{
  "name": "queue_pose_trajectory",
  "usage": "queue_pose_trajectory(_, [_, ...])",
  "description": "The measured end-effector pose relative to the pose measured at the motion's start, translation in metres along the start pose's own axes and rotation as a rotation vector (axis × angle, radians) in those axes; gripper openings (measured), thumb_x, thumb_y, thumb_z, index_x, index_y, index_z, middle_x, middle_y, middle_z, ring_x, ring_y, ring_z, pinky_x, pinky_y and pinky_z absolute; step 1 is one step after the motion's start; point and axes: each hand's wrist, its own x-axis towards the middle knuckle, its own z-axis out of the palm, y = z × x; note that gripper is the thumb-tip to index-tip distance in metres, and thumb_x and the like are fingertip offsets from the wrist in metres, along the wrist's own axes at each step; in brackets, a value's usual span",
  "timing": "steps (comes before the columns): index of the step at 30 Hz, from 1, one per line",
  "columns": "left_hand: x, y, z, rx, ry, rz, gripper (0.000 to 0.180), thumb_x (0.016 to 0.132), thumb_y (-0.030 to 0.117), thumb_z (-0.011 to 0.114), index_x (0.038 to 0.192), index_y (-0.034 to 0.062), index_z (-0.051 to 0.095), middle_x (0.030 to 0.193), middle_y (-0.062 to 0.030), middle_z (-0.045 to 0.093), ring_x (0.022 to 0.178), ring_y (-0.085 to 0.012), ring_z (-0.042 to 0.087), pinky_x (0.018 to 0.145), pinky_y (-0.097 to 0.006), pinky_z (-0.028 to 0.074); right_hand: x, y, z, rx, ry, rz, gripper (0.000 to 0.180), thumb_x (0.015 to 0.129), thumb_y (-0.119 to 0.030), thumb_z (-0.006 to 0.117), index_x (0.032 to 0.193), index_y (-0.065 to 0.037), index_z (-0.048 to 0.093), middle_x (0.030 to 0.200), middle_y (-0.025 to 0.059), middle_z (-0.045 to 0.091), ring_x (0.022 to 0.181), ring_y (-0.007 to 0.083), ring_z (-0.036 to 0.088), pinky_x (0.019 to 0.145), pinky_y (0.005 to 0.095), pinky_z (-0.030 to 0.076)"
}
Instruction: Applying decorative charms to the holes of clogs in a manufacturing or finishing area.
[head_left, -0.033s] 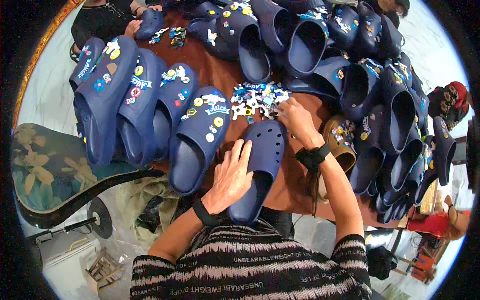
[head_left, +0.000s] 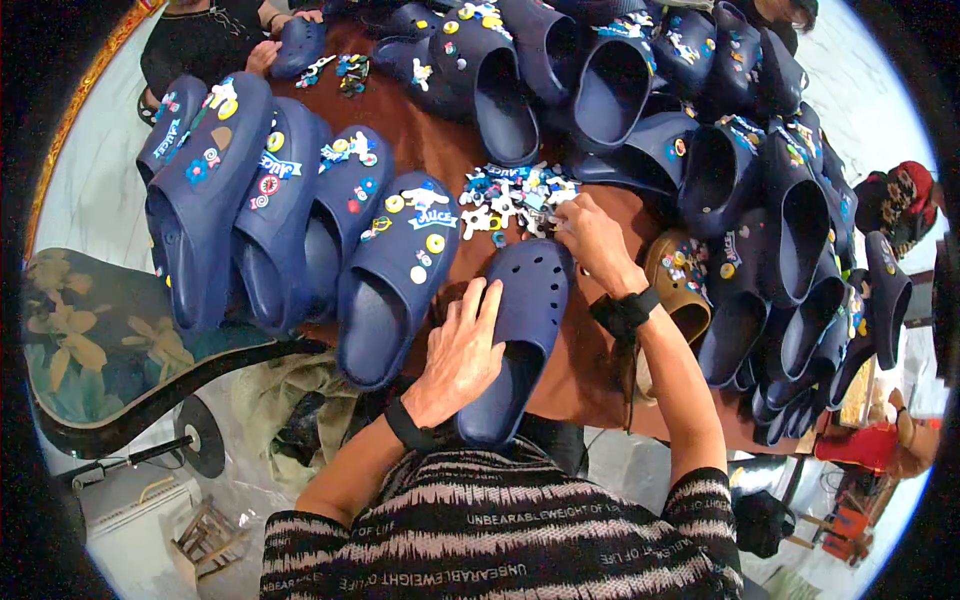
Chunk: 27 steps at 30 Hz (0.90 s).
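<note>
A plain navy clog [head_left: 532, 290] with rows of holes in its upper lies in front of me, toe pointing away and heel close to my shirt. My left hand [head_left: 462, 350] holds it by the left side, fingers stretched over the upper. Beyond its toe is a heap of small shoe charms [head_left: 512, 195], white, blue, yellow and black. At the heap's right edge, my right hand [head_left: 592, 240] has its fingers drawn together; what is between the fingertips is hidden. Just left stands a navy clog [head_left: 385, 290] decorated with charms.
More decorated navy clogs [head_left: 205, 190] line the left, and others [head_left: 800, 240] crowd the right and far side. A brown clog [head_left: 682, 285] sits beside my right forearm. Across the brown-covered table [head_left: 585, 345], another person's hand [head_left: 263, 57] is by a navy clog [head_left: 298, 48].
</note>
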Motion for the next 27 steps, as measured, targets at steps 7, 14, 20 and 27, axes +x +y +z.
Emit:
queue_pose_trajectory(7, [-0.001,-0.002,0.007,-0.052,-0.006,-0.017,0.083,0.077,0.003,0.073,0.150,0.0012,0.032,0.149,-0.0225,0.035,0.128,-0.0448,0.044,0.102,-0.051,0.047,-0.003,0.001,-0.011,-0.029,-0.030,0.025,0.023,0.081,-0.013,0.072,0.099,-0.006,0.061,0.101,0.0191,0.063,0.094,0.0445,0.062,0.079,0.0505,0.052])
queue_pose_trajectory(14, [-0.005,-0.004,0.015,-0.119,0.059,0.007,0.083,0.077,0.000,0.071,0.149,-0.0037,0.030,0.153,-0.0259,0.030,0.141,-0.0452,0.030,0.117,-0.049,0.032,-0.001,0.003,-0.035,0.796,-0.089,0.230,0.017,0.093,-0.014,0.070,0.091,-0.003,0.056,0.070,0.0017,0.062,0.061,0.0093,0.060,0.052,0.0256,0.046])
queue_pose_trajectory(20, [-0.005,-0.004,0.010,-0.155,0.056,0.020,0.083,0.077,0.001,0.072,0.148,-0.0056,0.030,0.152,-0.0265,0.031,0.140,-0.0452,0.032,0.117,-0.049,0.032,-0.021,-0.003,-0.017,0.896,-0.214,0.249,0.015,0.095,-0.012,0.068,0.092,-0.002,0.058,0.074,0.0013,0.062,0.059,0.0097,0.061,0.054,0.0246,0.049])
queue_pose_trajectory(27, [-0.004,-0.006,0.009,-0.119,0.032,0.040,0.082,0.078,0.002,0.072,0.149,-0.0051,0.030,0.151,-0.0260,0.032,0.140,-0.0446,0.033,0.116,-0.048,0.033,-0.028,0.010,-0.021,0.761,-0.345,0.215,0.014,0.094,-0.013,0.070,0.091,-0.002,0.062,0.076,0.0011,0.063,0.065,0.0093,0.061,0.059,0.0262,0.051])
